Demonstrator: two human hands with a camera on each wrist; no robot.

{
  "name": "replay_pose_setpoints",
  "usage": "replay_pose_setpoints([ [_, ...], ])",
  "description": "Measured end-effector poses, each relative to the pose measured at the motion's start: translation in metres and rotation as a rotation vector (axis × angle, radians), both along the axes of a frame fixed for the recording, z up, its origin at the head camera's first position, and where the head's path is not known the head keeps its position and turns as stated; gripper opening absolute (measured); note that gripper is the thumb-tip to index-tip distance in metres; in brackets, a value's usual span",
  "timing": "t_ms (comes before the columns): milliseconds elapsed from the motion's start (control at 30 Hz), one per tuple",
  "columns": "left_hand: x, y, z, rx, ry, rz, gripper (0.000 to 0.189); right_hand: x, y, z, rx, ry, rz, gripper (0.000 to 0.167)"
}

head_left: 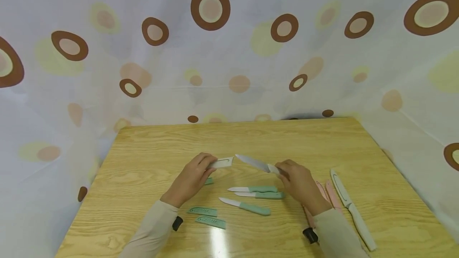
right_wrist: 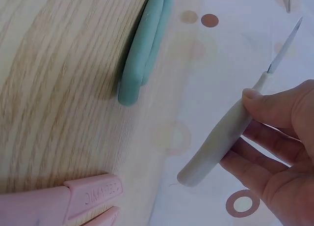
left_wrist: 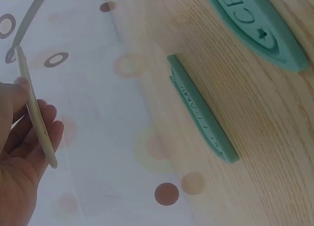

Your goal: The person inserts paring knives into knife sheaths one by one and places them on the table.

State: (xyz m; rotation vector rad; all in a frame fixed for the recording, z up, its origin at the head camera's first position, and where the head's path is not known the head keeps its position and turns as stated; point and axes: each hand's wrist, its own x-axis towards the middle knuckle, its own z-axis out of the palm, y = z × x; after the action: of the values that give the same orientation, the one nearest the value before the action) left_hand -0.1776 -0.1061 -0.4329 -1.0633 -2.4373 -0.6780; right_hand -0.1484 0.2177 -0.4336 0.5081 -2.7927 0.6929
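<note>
Left grip (head_left: pixel 190 178): pinches white sheath (head_left: pixel 223 163), raised above counter (head_left: pixel 161 142) | Right grip (head_left: pixel 301 182): holds white-handled knife (head_left: pixel 255 163) by its handle; blade tip just beside sheath mouth, apart | Three green-handled knives (head_left: pixel 267 195): on counter, scene centre, near side | Two green sheaths (head_left: pixel 210 222): near left of these | Sheathed white knife (head_left: pixel 362 226): on counter, right of right grip

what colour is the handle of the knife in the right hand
The knife handle is off-white; the right wrist view shows it best.
</note>
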Motion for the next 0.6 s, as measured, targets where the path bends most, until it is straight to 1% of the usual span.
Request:
replay_pose_setpoints([
  [233,0.000,-0.001,-0.004,0.015,0.005,-0.002,0.027,0.007,-0.002,-0.004,-0.016,0.005,0.004,0.027],
  [400,0.001,-0.001,-0.004,0.026,-0.003,-0.005,0.027,0.007,-0.003,-0.009,-0.013,-0.004,0.015,0.027],
  [600,0.002,0.001,-0.004,0.029,-0.021,-0.008,0.026,0.007,-0.004,-0.012,0.002,0.007,0.023,0.026],
])
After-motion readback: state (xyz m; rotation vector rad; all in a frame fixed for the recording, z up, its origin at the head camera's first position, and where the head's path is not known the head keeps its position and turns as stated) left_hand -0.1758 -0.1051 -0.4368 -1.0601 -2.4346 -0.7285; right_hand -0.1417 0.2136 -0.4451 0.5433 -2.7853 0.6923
